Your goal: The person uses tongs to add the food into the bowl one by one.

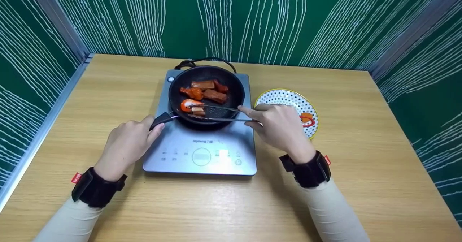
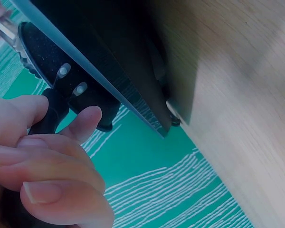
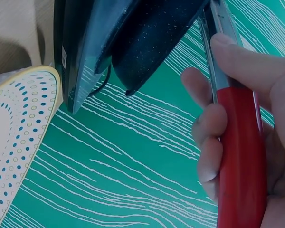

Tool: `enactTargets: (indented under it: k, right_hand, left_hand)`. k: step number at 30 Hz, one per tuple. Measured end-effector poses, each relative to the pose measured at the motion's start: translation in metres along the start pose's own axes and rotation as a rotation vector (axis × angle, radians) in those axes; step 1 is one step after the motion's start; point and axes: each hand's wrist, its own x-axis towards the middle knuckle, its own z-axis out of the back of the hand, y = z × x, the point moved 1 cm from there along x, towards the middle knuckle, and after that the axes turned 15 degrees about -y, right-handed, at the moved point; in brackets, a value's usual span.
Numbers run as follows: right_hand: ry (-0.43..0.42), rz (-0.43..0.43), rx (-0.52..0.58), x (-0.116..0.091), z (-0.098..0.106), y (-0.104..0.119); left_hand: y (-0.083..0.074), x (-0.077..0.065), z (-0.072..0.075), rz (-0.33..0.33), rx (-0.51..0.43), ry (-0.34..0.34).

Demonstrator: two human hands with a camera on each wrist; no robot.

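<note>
pan (image 1: 216,74): black, speckled | tongs handle (image 3: 240,156): red | plate (image 1: 269,97): white, blue-dotted, yellow-rimmed | walls (image 1: 238,21): green, white-streaked

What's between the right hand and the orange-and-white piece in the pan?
The metal arms of the tongs: in the head view they run from the right hand across the pan's rim toward the orange-and-white piece.

Sharp glare on cooktop (image 1: 202,135); soft shadows across table (image 1: 361,126); wrist views bluish.
</note>
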Motion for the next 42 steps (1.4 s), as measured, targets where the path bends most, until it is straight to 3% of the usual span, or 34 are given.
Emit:
enactTargets:
  k: [8, 19, 26, 37, 42]
  right_hand:
    - [0.007, -0.036, 0.0, -0.002, 0.013, -0.011]
    - [0.029, -0.138, 0.045, -0.016, 0.034, -0.041]
    - [0.018, -0.164, 0.062, -0.028, 0.046, -0.059]
    - [0.01, -0.188, 0.015, -0.057, 0.065, -0.09]
    - [0.058, -0.232, 0.017, -0.068, 0.072, -0.101]
  left_hand:
    - [0.0, 0.001, 0.0, 0.016, -0.005, 0.025]
    - [0.001, 0.0, -0.002, 0.022, -0.014, 0.034]
    - [0.001, 0.0, -0.002, -0.006, -0.01, -0.018]
    - [0.0, 0.001, -0.002, 0.007, -0.021, 0.0]
    - [0.0, 0.001, -0.002, 0.007, -0.018, 0.0]
